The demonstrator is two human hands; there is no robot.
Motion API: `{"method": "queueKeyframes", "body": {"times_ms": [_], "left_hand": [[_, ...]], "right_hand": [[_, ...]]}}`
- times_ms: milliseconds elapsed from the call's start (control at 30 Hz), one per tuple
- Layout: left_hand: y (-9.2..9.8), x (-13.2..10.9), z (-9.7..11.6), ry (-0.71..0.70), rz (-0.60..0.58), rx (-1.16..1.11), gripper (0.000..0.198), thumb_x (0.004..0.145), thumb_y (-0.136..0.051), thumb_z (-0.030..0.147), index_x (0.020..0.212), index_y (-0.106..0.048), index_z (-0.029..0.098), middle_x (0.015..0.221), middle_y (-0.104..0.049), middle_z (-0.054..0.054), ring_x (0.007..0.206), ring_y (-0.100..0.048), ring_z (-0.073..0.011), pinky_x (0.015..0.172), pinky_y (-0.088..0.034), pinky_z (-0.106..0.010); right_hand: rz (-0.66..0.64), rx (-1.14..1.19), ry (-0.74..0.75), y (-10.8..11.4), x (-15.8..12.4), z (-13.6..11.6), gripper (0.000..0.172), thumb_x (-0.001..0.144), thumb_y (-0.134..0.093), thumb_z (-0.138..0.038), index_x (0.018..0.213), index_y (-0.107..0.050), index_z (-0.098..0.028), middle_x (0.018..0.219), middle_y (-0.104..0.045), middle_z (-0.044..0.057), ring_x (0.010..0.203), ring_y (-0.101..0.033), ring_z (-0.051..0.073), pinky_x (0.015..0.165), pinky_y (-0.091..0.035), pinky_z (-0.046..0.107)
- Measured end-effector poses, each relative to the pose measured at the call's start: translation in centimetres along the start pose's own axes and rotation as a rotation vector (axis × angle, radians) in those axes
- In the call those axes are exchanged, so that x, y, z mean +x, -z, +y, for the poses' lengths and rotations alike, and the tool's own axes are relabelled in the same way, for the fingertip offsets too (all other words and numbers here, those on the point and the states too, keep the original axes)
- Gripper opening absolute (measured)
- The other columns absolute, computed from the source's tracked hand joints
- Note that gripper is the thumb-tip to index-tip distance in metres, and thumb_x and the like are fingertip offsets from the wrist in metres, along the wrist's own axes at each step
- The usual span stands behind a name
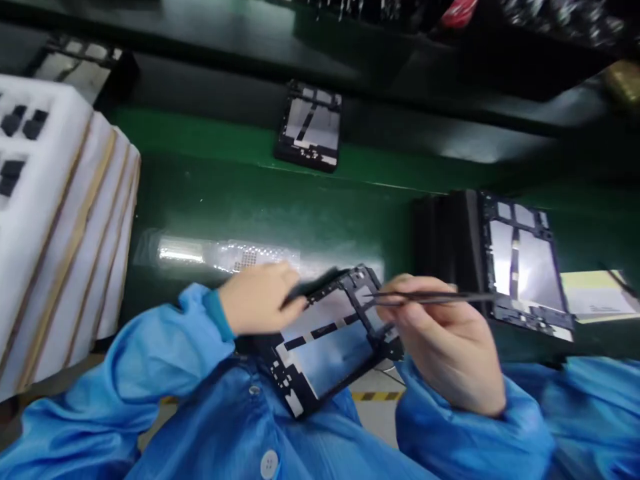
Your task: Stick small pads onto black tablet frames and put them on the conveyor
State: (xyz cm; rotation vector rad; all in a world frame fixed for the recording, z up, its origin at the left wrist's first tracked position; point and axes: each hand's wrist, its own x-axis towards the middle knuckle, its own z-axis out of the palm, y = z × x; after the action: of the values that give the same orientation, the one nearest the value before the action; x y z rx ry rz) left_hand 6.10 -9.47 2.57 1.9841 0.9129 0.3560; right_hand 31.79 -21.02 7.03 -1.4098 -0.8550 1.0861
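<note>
A black tablet-like housing (pixel 327 353) with a silvery plate lies tilted in front of my body, at the near edge of the green table. My right hand (pixel 445 333) pinches dark tweezers (pixel 430 297); their tips point left, over the housing's upper right part. Over the upper left edge of the housing is my left hand (pixel 263 298), smeared by motion, its thumb and fingers closed around a dark, blurred piece (pixel 317 283). Whether that piece is loose or part of the housing I cannot tell.
Similar housings stand in a row (pixel 525 257) at the right, and another (pixel 311 127) lies at the back. White foam trays (pixel 65 200) with black parts are stacked at left. A clear bubble-wrap strip (pixel 240 255) lies mid-table. A blue sleeve (pixel 595 413) shows at right.
</note>
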Motion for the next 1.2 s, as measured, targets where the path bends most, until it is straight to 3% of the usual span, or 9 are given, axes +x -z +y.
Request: {"method": "queueKeyframes", "body": {"times_ms": [67, 167, 367, 533, 633, 767, 967, 1067, 1200], "left_hand": [[3.6, 1.0, -1.0, 0.060, 0.051, 0.111, 0.002, 0.092, -0.078, 0.022, 0.093, -0.076, 0.020, 0.087, -0.070, -0.001, 0.074, -0.060, -0.0140, 0.077, -0.052, -0.029], [7.6, 2.8, -3.3, 0.131, -0.011, 0.182, 0.015, 0.079, -0.075, 0.008, 0.073, -0.073, 0.022, 0.060, -0.060, 0.005, 0.057, -0.051, -0.0116, 0.066, -0.038, -0.027], [7.6, 3.7, -6.1, 0.189, -0.099, 0.205, 0.011, 0.078, -0.079, 0.015, 0.074, -0.071, 0.020, 0.057, -0.059, 0.008, 0.053, -0.048, -0.0085, 0.067, -0.036, -0.025], [7.4, 3.8, -5.6, 0.216, -0.125, 0.315, 0.018, 0.080, -0.089, 0.029, 0.083, -0.076, 0.017, 0.061, -0.057, 0.009, 0.064, -0.060, -0.0108, 0.089, -0.050, -0.032], [7.3, 3.9, -5.2, 0.235, -0.126, 0.322, 0.030, 0.072, -0.097, 0.034, 0.085, -0.077, 0.015, 0.064, -0.055, 0.008, 0.089, -0.076, -0.0239, 0.102, -0.055, -0.045], [7.0, 3.9, -4.6, 0.231, -0.121, 0.380, 0.033, 0.075, -0.095, 0.034, 0.088, -0.076, 0.011, 0.066, -0.051, 0.008, 0.113, -0.079, -0.0345, 0.109, -0.057, -0.055], [7.0, 3.8, -3.7, 0.270, -0.187, 0.511, 0.039, 0.093, -0.075, 0.042, 0.096, -0.073, 0.003, 0.084, -0.064, 0.005, 0.131, -0.076, -0.0317, 0.110, -0.059, -0.047], [7.1, 3.8, -3.6, 0.295, -0.187, 0.522, 0.039, 0.091, -0.077, 0.039, 0.099, -0.074, 0.001, 0.078, -0.060, 0.008, 0.135, -0.074, -0.0354, 0.112, -0.059, -0.051], [7.1, 3.7, -3.9, 0.308, -0.164, 0.419, 0.042, 0.095, -0.066, 0.037, 0.097, -0.072, -0.004, 0.078, -0.057, 0.007, 0.146, -0.065, -0.0434, 0.105, -0.059, -0.053]], "right_hand": [[-0.208, -0.055, 0.015, -3.2, 2.2, 0.8, 0.022, 0.089, -0.096, -0.044, 0.103, -0.087, -0.031, 0.104, -0.084, 0.004, 0.090, -0.079, 0.021, 0.082, -0.068, 0.036], [-0.482, -0.160, 0.055, -7.3, 6.1, 3.1, 0.024, 0.095, -0.090, -0.045, 0.110, -0.083, -0.026, 0.109, -0.085, 0.004, 0.101, -0.081, 0.022, 0.096, -0.067, 0.039], [-0.672, -0.371, 0.116, -10.0, 9.4, 6.7, 0.028, 0.103, -0.080, -0.050, 0.112, -0.079, -0.023, 0.110, -0.083, 0.005, 0.102, -0.078, 0.021, 0.098, -0.064, 0.038], [-0.654, -0.351, 0.066, -9.3, 9.1, 6.4, 0.034, 0.103, -0.080, -0.055, 0.115, -0.076, -0.024, 0.114, -0.081, 0.005, 0.107, -0.078, 0.022, 0.101, -0.064, 0.039], [-0.667, -0.369, 0.092, -9.3, 8.8, 6.2, 0.028, 0.105, -0.078, -0.049, 0.115, -0.076, -0.023, 0.113, -0.081, 0.005, 0.107, -0.078, 0.022, 0.099, -0.064, 0.038], [-0.676, -0.409, 0.147, -9.7, 8.9, 6.2, 0.024, 0.107, -0.075, -0.045, 0.115, -0.076, -0.023, 0.114, -0.082, 0.005, 0.108, -0.078, 0.022, 0.100, -0.065, 0.038], [-0.642, -0.312, 0.047, -9.3, 8.7, 5.2, 0.025, 0.103, -0.082, -0.048, 0.110, -0.076, -0.025, 0.108, -0.083, 0.003, 0.102, -0.080, 0.021, 0.097, -0.067, 0.038], [-0.494, -0.225, -0.021, -8.2, 5.1, 4.2, 0.019, 0.103, -0.082, -0.044, 0.112, -0.076, -0.028, 0.107, -0.083, 0.002, 0.095, -0.081, 0.021, 0.090, -0.070, 0.038], [-0.103, -0.264, 0.029, -7.4, -2.4, 5.1, 0.012, 0.108, -0.075, -0.033, 0.120, -0.072, -0.035, 0.105, -0.081, 0.004, 0.097, -0.081, 0.024, 0.089, -0.070, 0.044]]}}
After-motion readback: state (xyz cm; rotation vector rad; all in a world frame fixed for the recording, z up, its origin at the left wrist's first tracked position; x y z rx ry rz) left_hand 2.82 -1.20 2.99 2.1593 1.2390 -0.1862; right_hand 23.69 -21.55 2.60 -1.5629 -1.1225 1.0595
